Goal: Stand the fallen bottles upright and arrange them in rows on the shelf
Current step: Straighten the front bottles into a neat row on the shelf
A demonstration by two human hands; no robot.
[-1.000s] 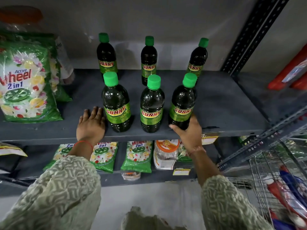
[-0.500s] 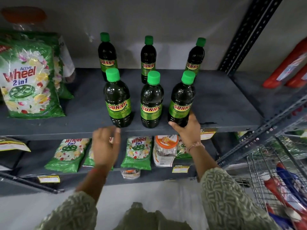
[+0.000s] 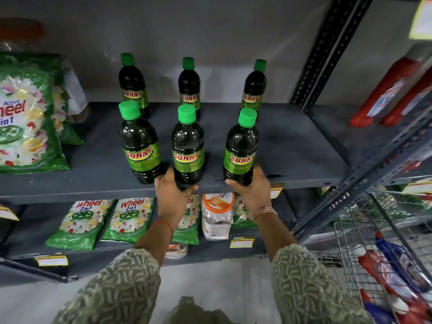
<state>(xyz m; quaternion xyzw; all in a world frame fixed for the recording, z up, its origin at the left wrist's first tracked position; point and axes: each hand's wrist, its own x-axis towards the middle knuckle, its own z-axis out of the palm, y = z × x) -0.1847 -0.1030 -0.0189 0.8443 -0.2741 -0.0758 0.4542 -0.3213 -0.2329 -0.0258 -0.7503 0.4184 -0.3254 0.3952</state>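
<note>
Several dark green "Sunny" bottles with green caps stand upright in two rows on the grey shelf [image 3: 292,160]. The front row holds a left bottle [image 3: 140,146], a middle bottle [image 3: 187,148] and a right bottle [image 3: 240,150]. Behind them stand three more: back left [image 3: 133,87], back middle [image 3: 189,87], back right [image 3: 254,87]. My left hand [image 3: 171,197] grips the base of the front middle bottle. My right hand [image 3: 253,195] grips the base of the front right bottle. No bottle lies on its side.
Green detergent bags [image 3: 25,120] lean at the shelf's left end. More green bags [image 3: 131,220] and a jar [image 3: 217,213] lie on the lower shelf. Red bottles [image 3: 392,90] rest on the neighbouring shelf, right of a steel upright [image 3: 325,50]. A wire basket [image 3: 383,260] stands at lower right.
My left hand left the shelf edge beside the front left bottle, swung right and closed on the front middle bottle's base. My right hand stayed on the front right bottle, now set farther apart.
</note>
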